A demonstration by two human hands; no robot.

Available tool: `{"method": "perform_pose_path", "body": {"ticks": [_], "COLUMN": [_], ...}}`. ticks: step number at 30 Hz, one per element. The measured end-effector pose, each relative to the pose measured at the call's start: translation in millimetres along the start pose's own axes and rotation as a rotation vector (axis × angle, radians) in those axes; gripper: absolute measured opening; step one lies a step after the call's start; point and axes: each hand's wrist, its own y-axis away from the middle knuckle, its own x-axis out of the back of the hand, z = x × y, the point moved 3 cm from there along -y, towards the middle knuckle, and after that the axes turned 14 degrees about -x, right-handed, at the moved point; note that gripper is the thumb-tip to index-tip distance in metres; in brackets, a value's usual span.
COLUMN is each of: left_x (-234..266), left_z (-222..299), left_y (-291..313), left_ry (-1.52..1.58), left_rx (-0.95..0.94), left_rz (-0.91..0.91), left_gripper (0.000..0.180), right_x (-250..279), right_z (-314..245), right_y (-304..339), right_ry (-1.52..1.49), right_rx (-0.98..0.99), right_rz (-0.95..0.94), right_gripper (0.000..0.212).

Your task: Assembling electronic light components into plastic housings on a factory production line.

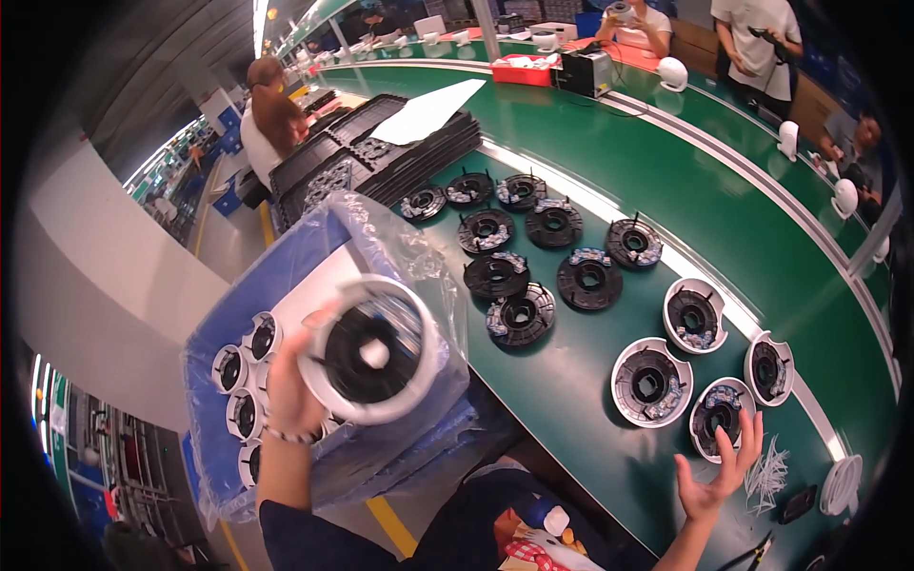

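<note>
My left hand [293, 385] grips a white round housing [381, 411] by its left side, holding it up over a blue bin [286, 255] lined with clear plastic. Inside that housing sits a black disc with a central hole; motion blurs it. Several similar white housings [264, 335] stand in the bin below. Over the green table, my right hand [712, 483] has its fingers spread, with nothing in it. Its fingertips overlap the view of the nearest white housing [700, 433]; contact cannot be made out. Other white housings [624, 376] with black inserts and circuit boards lie beside it.
Black discs [590, 297] with small circuit boards cover the table's middle. Black trays [438, 157] are stacked at the far left under a white sheet [428, 112]. White ties [766, 476], pliers [760, 554] and white rings [842, 483] lie at right. Co-workers are beyond.
</note>
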Motion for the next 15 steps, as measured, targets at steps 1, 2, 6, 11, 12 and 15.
{"method": "perform_pose_path", "body": {"ticks": [1,2,6,11,12,15], "left_x": [19.6,45.7,156.4,286.9,287.2,297.9], "left_z": [12.5,19.1,30.1,9.0,-4.9,-18.3], "left_y": [-12.1,-28.0,-86.3,-122.5,-126.1,-127.2], "left_ry": [-0.079,-0.087,-0.071,-0.098,-0.089,-0.076], "left_rx": [-0.084,-0.146,-0.083,-0.077,-0.079,-0.111], "left_rz": [0.044,0.14,0.315,0.621,0.703,0.79], "left_gripper": [0.045,0.043,0.04,0.043,0.042,0.043], "right_x": [-0.9,-1.5,-6.7,-10.8,-11.9,-16.5], "right_z": [0.0,0.6,3.3,2.6,4.4,8.2], "right_y": [0.1,0.2,1.4,-0.5,-1.0,-3.3], "right_ry": [0.001,0.007,0.011,0.017,0.031,0.025], "right_rx": [0.001,-0.001,-0.01,-0.014,-0.03,-0.037], "right_rz": [-0.006,-0.009,-0.032,-0.038,-0.038,-0.042], "right_gripper": [0.05,0.05,0.045,0.041,0.041,0.04]}}
